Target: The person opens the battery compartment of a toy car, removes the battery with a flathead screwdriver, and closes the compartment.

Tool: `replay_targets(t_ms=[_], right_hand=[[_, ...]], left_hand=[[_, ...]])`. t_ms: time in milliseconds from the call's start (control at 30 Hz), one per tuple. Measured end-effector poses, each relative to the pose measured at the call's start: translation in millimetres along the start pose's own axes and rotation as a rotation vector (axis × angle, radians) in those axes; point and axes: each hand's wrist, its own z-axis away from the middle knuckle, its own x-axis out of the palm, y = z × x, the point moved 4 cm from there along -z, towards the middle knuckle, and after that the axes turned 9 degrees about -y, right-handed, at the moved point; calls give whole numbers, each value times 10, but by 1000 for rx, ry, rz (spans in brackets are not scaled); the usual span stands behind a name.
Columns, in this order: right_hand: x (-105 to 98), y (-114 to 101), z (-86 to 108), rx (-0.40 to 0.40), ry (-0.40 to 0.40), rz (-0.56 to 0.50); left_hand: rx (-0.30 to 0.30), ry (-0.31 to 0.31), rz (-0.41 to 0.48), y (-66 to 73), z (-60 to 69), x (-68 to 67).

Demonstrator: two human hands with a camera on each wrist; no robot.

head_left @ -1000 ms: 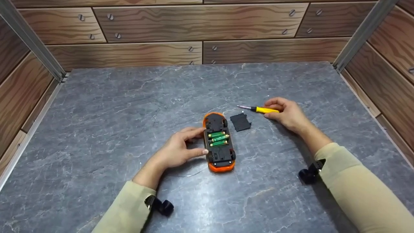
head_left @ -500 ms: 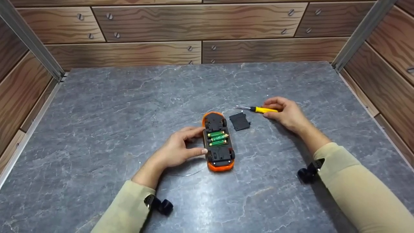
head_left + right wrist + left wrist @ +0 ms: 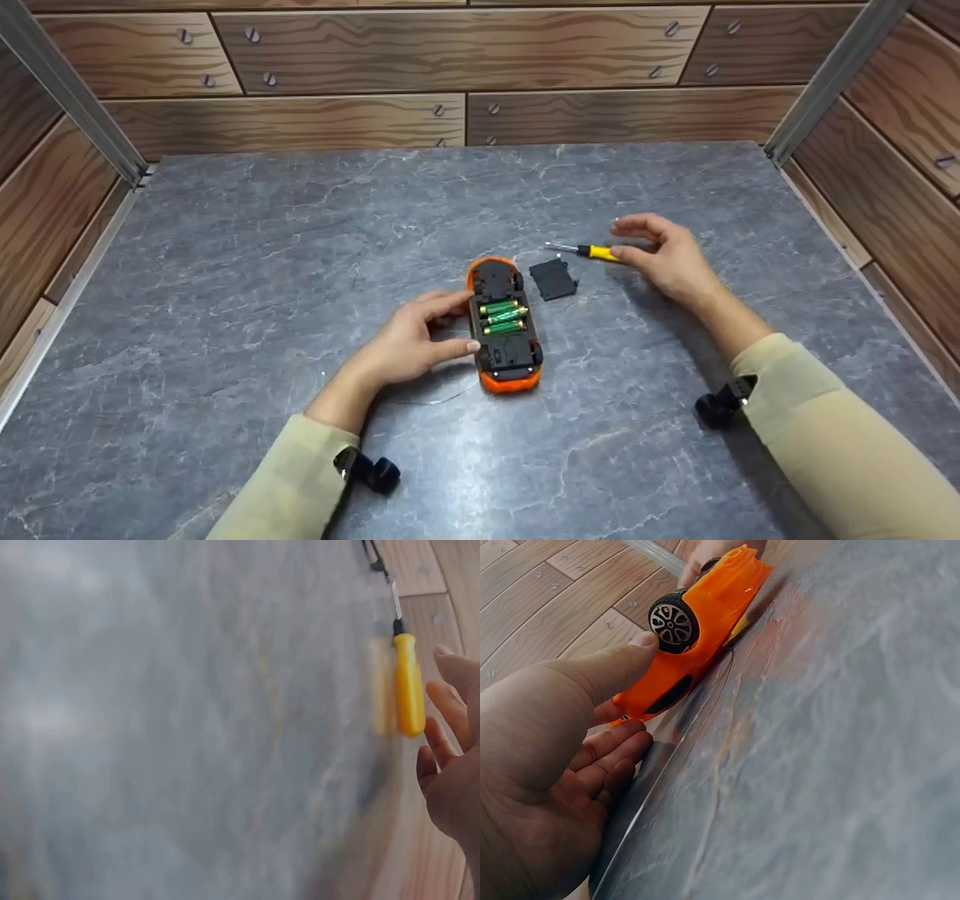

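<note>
An orange plastic toy car with a black underside [image 3: 510, 351] lies upside down on the grey marbled desk [image 3: 315, 225], in front of me. My left hand [image 3: 401, 341] steadies it: thumb and forefinger are spread apart and touch its left side, the thumb by a wheel, with no grip closed round the body. Three green cylindrical batteries [image 3: 503, 317] lie across the uncovered compartment in its middle; the centre one juts further right than its neighbours. Just right of the car's far end rests a flat black plastic cover [image 3: 553, 278]. Beyond that lies a yellow-handled screwdriver [image 3: 602, 253], its metal shaft pointing left. My right hand [image 3: 679, 262] is at the handle's end, thumb and fingers held well apart and gripping nothing; whether they touch the handle I cannot tell.
</note>
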Motion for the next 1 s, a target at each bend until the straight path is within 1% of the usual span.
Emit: replay_targets(t_ms=[67,167,333,400,500,567,667,767,833,1000], right_hand=[[31,-107,20,-34,4,67],[130,-266,56,-89,-25,159],[361,-508,166,-184,-132,296],[453,-588,206,-240,-176,358],[584,-687,247,-343,-234,428],[660,-738,273,-405,-270,479],[751,-786,303,-456,-310,563],[808,-807,324,-456,-344,634],[832,-811,331,-452,-364,663],[866,-809,337,-447,-409,697]], left_hand=[[-4,-2,2,9,10,-5],[-15,-2,-2,33,32,-18],[-26,0,-43,115,63,-45],[-32,8,-84,161,81,-62],[-30,21,-171,248,128,-86],[-18,22,-249,323,171,-97],[45,2,-375,450,245,-90],[115,-37,-507,563,329,-53],[148,-68,-586,617,381,-16],[197,-153,-718,708,463,92]])
